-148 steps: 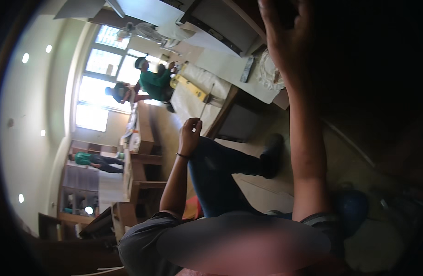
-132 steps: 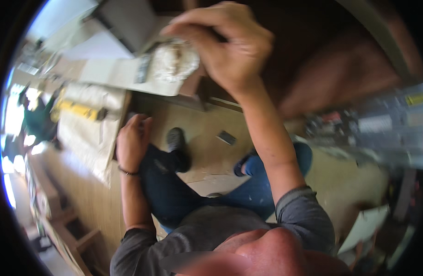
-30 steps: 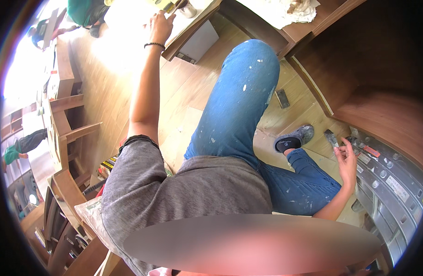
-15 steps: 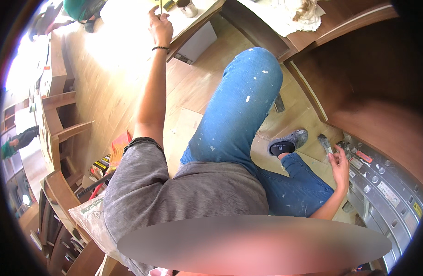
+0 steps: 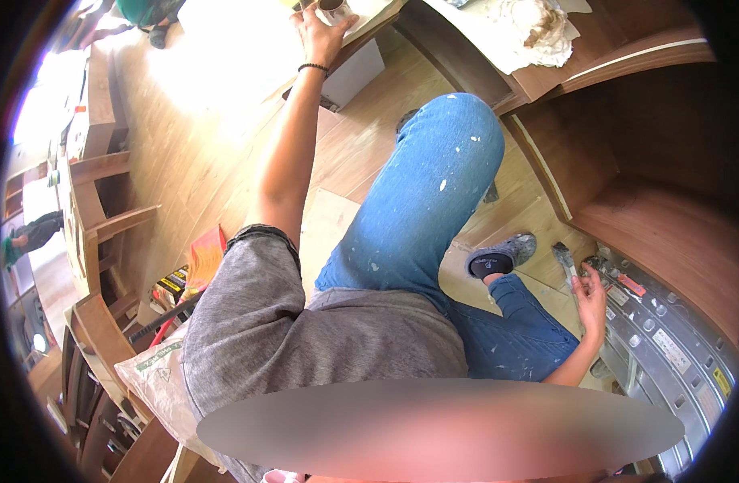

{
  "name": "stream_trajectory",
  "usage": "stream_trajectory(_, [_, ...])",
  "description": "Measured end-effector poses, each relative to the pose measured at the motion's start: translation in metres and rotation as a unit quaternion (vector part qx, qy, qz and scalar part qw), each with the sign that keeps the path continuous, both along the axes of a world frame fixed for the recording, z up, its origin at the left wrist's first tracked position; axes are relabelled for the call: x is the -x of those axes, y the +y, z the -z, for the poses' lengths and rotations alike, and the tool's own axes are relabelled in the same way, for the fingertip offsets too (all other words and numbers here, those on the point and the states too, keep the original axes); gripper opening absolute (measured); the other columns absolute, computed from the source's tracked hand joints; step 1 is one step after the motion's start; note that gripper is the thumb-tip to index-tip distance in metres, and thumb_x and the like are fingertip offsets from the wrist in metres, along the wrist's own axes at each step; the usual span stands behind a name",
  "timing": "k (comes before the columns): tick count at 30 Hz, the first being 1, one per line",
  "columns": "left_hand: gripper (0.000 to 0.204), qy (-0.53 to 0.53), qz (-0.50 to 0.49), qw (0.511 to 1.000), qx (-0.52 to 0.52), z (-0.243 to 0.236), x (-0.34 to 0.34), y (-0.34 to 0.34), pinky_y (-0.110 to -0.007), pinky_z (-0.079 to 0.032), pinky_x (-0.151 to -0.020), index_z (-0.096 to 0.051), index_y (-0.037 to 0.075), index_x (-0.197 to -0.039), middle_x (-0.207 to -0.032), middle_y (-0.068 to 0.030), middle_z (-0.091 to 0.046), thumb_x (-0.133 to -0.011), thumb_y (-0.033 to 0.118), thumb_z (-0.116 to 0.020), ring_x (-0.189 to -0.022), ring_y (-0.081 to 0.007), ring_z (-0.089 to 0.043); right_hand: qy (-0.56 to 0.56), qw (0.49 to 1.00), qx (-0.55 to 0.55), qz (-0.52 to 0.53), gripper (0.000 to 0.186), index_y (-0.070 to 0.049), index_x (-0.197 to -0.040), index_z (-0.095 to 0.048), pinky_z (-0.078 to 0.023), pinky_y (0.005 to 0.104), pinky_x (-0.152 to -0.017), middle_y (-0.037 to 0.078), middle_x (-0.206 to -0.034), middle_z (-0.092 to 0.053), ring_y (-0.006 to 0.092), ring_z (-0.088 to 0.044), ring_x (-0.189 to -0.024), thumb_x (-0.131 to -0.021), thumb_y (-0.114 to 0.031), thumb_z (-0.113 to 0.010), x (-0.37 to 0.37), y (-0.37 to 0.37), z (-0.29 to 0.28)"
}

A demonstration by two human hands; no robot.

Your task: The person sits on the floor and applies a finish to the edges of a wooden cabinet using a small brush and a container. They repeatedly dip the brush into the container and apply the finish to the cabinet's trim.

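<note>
My left hand (image 5: 319,36) is raised at the far table edge beside a cup (image 5: 335,8); its thumb is stretched out along the cup, and its other fingers are partly curled at a dark object I cannot make out. My right hand (image 5: 588,302) is low at my right, closed on the handle of a paintbrush (image 5: 563,256) with dark bristles pointing away from me. The brush is near an open brown cabinet (image 5: 651,209) and a grey metal ladder (image 5: 683,354).
A white crumpled cloth (image 5: 546,36) lies on the cabinet top. My paint-spotted bent knee (image 5: 450,153) fills the middle. Wooden carcasses (image 5: 96,225) line the left. A person in green (image 5: 148,16) is at the far top left, another person (image 5: 33,237) further down.
My left hand has moved rightward to the cup from the thin stick's earlier position. My right hand with the brush has shifted slightly left and down.
</note>
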State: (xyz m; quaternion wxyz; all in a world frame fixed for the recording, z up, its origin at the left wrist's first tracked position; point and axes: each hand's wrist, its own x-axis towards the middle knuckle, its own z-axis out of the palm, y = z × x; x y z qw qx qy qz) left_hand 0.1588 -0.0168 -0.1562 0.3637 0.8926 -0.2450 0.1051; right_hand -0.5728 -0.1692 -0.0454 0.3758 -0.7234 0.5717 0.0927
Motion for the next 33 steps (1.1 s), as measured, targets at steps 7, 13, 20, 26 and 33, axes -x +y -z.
stream_trajectory(7, [0.088, 0.011, 0.021, 1.000, 0.020, 0.036, -0.052, 0.005, -0.049, -0.040, -0.112, -0.057, -0.004, -0.135, -0.135, -0.0246, -0.050, -0.075, 0.052, -0.088, -0.130, -0.0394, -0.048, -0.015, 0.998, 0.051, -0.031, 0.046, -0.008, -0.138, -0.060, -0.052, 0.0354, -0.078, 0.010, -0.093, -0.071, 0.0195, -0.066, -0.081, -0.098, -0.026, -0.071, 0.014, 0.003, 0.016])
stream_trajectory(13, [0.068, -0.030, 0.075, 0.996, 0.041, -0.030, -0.005, 0.009, -0.047, -0.046, -0.099, -0.069, -0.002, -0.118, -0.117, -0.0192, -0.059, -0.073, 0.044, -0.093, -0.113, -0.0336, -0.055, -0.071, 0.985, 0.153, -0.032, 0.039, -0.007, -0.130, -0.064, -0.053, 0.0373, -0.078, 0.011, -0.096, -0.073, 0.0238, -0.069, -0.084, -0.097, -0.027, -0.072, -0.023, 0.011, -0.025])
stream_trajectory(20, [0.044, -0.034, 0.185, 0.979, 0.081, -0.186, 0.123, 0.021, -0.039, -0.049, -0.097, -0.074, 0.004, -0.114, -0.116, -0.0091, -0.063, -0.081, 0.029, -0.090, -0.109, -0.0245, -0.063, -0.310, 0.904, 0.286, -0.066, 0.034, -0.006, -0.120, -0.070, -0.055, 0.0328, -0.083, 0.009, -0.101, -0.072, 0.0213, -0.071, -0.095, -0.089, -0.016, -0.081, -0.113, 0.023, -0.061])
stream_trajectory(26, [0.050, -0.025, 0.351, 0.931, 0.100, -0.230, 0.252, -0.010, -0.036, -0.048, -0.099, -0.070, 0.002, -0.118, -0.114, -0.0058, -0.063, -0.077, 0.019, -0.092, -0.106, -0.0212, -0.063, -0.451, 0.823, 0.320, -0.128, 0.059, -0.009, -0.129, -0.065, -0.056, 0.0401, -0.097, 0.011, -0.120, -0.068, 0.0269, -0.068, -0.112, -0.079, -0.030, -0.088, -0.188, 0.037, -0.089])
stream_trajectory(33, [0.055, 0.002, 0.494, 0.867, 0.069, -0.249, 0.370, -0.017, -0.040, -0.054, -0.090, -0.067, 0.002, -0.119, -0.113, -0.0137, -0.060, -0.072, 0.016, -0.092, -0.104, -0.0299, -0.065, -0.481, 0.790, 0.368, -0.098, 0.074, -0.010, -0.137, -0.056, -0.052, 0.0455, -0.101, 0.015, -0.133, -0.060, 0.0360, -0.062, -0.120, -0.071, -0.015, -0.088, -0.190, 0.064, -0.105])
